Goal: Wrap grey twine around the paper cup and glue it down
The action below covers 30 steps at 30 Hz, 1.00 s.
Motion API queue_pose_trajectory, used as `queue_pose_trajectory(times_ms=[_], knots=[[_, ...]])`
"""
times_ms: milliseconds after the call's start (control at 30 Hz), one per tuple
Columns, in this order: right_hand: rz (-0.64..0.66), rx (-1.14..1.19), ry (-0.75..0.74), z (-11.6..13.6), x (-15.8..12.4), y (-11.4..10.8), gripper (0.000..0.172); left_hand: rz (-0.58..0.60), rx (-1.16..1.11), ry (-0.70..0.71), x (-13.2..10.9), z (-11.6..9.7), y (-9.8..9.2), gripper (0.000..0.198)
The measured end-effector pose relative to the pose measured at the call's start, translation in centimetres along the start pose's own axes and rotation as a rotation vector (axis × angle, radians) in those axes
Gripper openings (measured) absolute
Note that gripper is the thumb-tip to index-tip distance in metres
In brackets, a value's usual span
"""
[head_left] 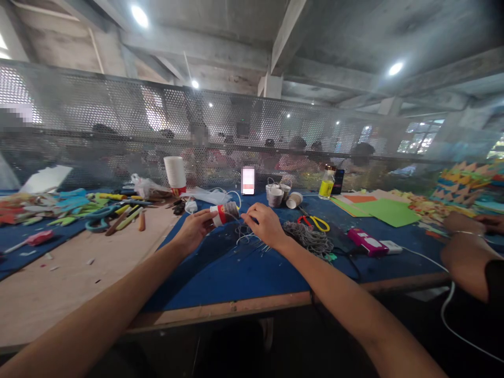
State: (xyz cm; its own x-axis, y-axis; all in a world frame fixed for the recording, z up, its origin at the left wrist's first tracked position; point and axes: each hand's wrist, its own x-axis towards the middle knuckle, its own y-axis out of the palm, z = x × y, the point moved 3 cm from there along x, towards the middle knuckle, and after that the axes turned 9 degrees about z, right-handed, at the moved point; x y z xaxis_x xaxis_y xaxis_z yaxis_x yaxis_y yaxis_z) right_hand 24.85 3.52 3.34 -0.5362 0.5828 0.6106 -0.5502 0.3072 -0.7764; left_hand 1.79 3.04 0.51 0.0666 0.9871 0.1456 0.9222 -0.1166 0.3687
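Held on its side in my left hand (pixel 197 229) is a red-and-white paper cup (pixel 221 214), its right-hand end wrapped in grey cord. Close to that wrapped end, my right hand (pixel 263 223) has its fingers pinched on what looks like a thin strand of the cord. Loose strands (pixel 246 237) trail over the blue mat below both hands. A heap of grey cord (pixel 311 239) lies right of my right hand, with yellow-and-red-handled scissors (pixel 318 222) behind it. Several cord-wrapped cups (pixel 274 196) stand farther back; another cup (pixel 294 200) is tipped over.
At the left are a stack of paper cups (pixel 174 172), teal scissors (pixel 100 218) and coloured scraps (pixel 65 205). To the right are a yellow bottle (pixel 326 182), green paper (pixel 388 211) and a magenta box (pixel 367 242). A lit phone (pixel 248 180) stands behind; a co-worker's arm (pixel 468 252) reaches in.
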Motion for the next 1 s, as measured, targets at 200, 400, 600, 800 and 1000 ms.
queue_pose_trajectory(times_ms=[200,400,600,800,1000], knots=[[0.066,-0.239,0.369,-3.7,-0.1,-1.1,0.018,-0.011,0.027,0.066,0.1,-0.3,0.2,0.022],[0.393,-0.344,0.514,-6.1,-1.1,-0.2,0.035,-0.01,0.061,0.07,-0.2,-0.6,0.7,0.023],[0.441,-0.329,0.5,-6.1,-1.4,0.4,0.027,0.018,0.095,0.059,-0.2,-0.5,0.6,0.022],[0.248,-0.272,0.5,-5.8,-0.8,0.5,0.025,0.019,0.105,0.069,0.0,-0.4,0.3,0.025],[-0.045,0.081,0.518,-6.1,0.1,-0.5,0.044,-0.002,0.097,0.07,-0.1,-0.4,0.3,0.021]])
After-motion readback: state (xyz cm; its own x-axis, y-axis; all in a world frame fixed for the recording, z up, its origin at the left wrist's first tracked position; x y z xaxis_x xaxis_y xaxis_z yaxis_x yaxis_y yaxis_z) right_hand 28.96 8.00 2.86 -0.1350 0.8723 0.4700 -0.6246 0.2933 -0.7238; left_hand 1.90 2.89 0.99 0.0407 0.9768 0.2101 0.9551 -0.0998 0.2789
